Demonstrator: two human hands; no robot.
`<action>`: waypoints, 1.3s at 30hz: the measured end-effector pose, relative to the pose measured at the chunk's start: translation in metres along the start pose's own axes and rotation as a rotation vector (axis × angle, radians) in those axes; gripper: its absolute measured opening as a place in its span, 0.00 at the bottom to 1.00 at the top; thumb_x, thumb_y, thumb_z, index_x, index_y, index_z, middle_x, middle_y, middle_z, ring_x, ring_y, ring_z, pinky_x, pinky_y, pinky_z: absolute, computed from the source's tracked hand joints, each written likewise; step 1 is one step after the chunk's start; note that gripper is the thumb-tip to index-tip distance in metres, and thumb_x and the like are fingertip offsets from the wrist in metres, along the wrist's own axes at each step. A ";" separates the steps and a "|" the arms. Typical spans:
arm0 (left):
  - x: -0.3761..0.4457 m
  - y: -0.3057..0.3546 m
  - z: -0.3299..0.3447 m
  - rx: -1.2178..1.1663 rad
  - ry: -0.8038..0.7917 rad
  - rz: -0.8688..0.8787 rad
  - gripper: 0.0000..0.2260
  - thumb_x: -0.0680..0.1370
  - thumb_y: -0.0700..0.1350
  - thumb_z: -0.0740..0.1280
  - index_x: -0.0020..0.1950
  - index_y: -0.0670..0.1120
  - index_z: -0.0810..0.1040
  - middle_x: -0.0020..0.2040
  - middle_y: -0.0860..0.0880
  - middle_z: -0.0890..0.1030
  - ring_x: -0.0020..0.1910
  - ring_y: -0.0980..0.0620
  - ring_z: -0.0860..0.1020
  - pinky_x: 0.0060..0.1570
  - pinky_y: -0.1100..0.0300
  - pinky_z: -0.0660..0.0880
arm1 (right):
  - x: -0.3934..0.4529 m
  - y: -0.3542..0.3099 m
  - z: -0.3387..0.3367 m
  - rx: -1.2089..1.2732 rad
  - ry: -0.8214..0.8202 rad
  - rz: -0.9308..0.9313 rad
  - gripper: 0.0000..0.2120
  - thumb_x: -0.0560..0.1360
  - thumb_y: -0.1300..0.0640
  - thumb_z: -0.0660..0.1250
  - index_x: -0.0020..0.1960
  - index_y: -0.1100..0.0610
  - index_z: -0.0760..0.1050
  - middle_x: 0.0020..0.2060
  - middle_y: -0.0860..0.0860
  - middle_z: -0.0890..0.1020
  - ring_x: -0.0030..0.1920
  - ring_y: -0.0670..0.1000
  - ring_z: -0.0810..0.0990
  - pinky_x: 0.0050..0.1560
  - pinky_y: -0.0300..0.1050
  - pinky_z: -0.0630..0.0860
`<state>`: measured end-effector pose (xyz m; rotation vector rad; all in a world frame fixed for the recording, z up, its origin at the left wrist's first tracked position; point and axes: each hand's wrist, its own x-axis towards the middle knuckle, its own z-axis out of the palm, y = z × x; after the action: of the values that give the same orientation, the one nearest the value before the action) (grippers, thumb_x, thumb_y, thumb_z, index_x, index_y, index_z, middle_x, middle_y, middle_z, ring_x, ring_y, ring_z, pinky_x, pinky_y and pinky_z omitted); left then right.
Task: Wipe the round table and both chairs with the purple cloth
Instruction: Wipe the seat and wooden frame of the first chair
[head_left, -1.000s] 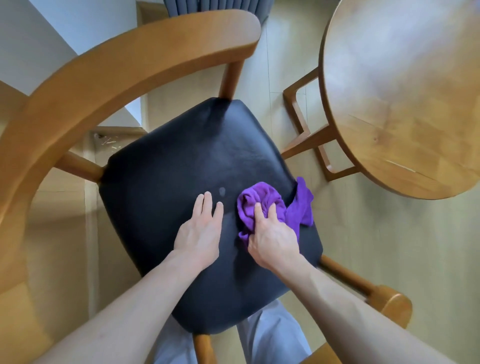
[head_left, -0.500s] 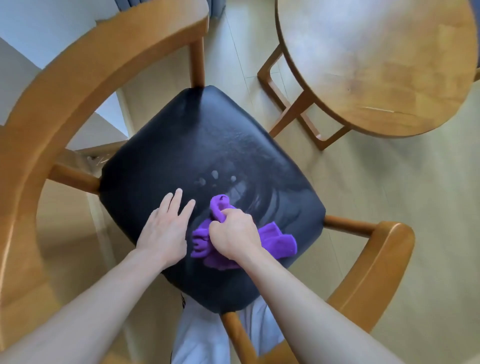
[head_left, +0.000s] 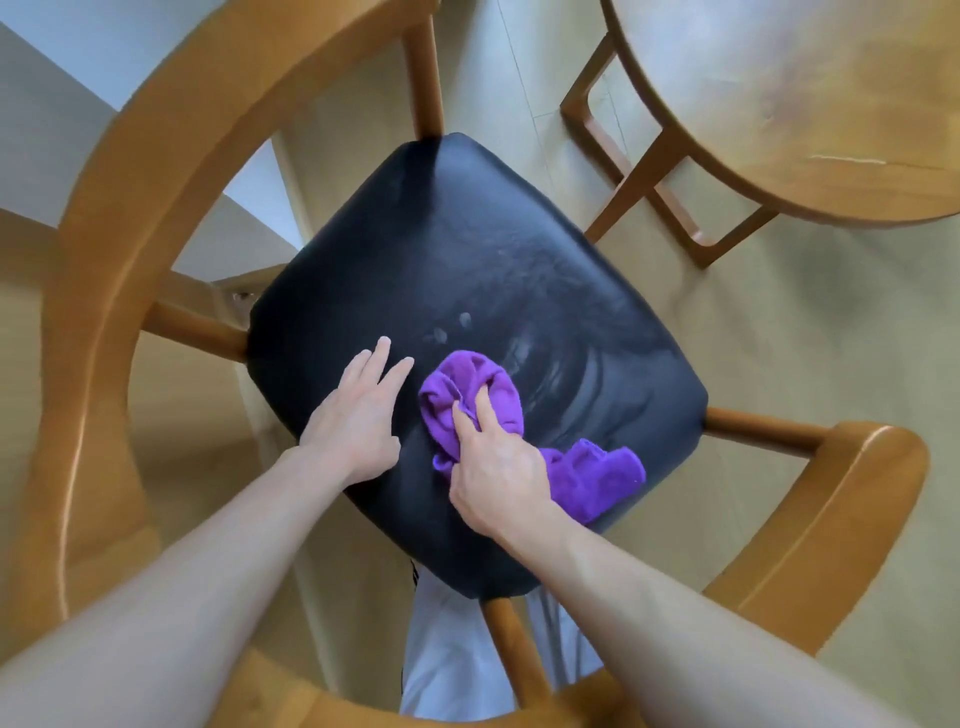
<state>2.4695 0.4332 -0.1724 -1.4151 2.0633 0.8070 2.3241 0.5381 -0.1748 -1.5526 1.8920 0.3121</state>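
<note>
Far left, the chair's curved wooden backrest (head_left: 104, 291) sweeps round from the top to the bottom edge, pale floor (head_left: 779, 364) showing through the gaps under it. A wooden spindle (head_left: 197, 330) runs from the backrest to the black seat (head_left: 467, 249).

Left hand (head_left: 358, 421) lies flat on the seat, palm down, fingers stretched forward and slightly spread, grip wide with nothing in it. Bare forearm comes in from the lower left corner.

Just right of it, a couple of pale smudges (head_left: 452, 327) sit on the seat ahead of the fingertips, and faint streaks curve across the shiny black surface.

Purple cloth (head_left: 592, 478) is bunched on the near right part of the seat, touching it. Right hand (head_left: 493, 467) presses down on the cloth, two fingers pushed into the front fold, grip holding the cloth against the seat; one tail of cloth sticks out to the right of the wrist towards the seat edge. The two hands are near each other but apart.

Below the seat, light trousers (head_left: 447, 675) show between the forearms, beside a chair leg.

Right of the seat, a wooden armrest (head_left: 852, 519) curves round, joined by a short rail.

Top right, round wooden tabletop (head_left: 805, 104), well apart from the cloth, its leg frame (head_left: 649, 171) on the floor between it and the chair.
</note>
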 end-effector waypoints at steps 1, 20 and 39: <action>0.000 0.000 -0.002 -0.006 -0.003 0.001 0.42 0.77 0.40 0.69 0.84 0.54 0.50 0.84 0.56 0.39 0.83 0.52 0.43 0.71 0.50 0.70 | -0.005 0.005 -0.003 0.030 -0.023 -0.033 0.27 0.78 0.51 0.61 0.77 0.51 0.64 0.82 0.50 0.53 0.57 0.57 0.82 0.41 0.46 0.71; 0.000 -0.017 -0.009 -0.140 -0.003 -0.087 0.35 0.77 0.38 0.64 0.83 0.49 0.57 0.85 0.52 0.45 0.83 0.50 0.46 0.74 0.45 0.66 | 0.012 -0.028 -0.001 -0.068 -0.096 -0.303 0.25 0.76 0.52 0.62 0.73 0.51 0.69 0.81 0.46 0.56 0.59 0.58 0.81 0.41 0.46 0.68; 0.017 0.021 0.008 0.133 -0.137 0.120 0.46 0.75 0.37 0.65 0.83 0.56 0.41 0.82 0.51 0.31 0.81 0.38 0.34 0.78 0.36 0.55 | 0.004 0.007 -0.005 0.014 -0.023 0.102 0.36 0.78 0.53 0.63 0.82 0.45 0.51 0.82 0.60 0.41 0.50 0.60 0.80 0.39 0.47 0.71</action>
<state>2.4451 0.4337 -0.1853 -1.1429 2.0706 0.7757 2.3159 0.5345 -0.1751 -1.4410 1.9552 0.3593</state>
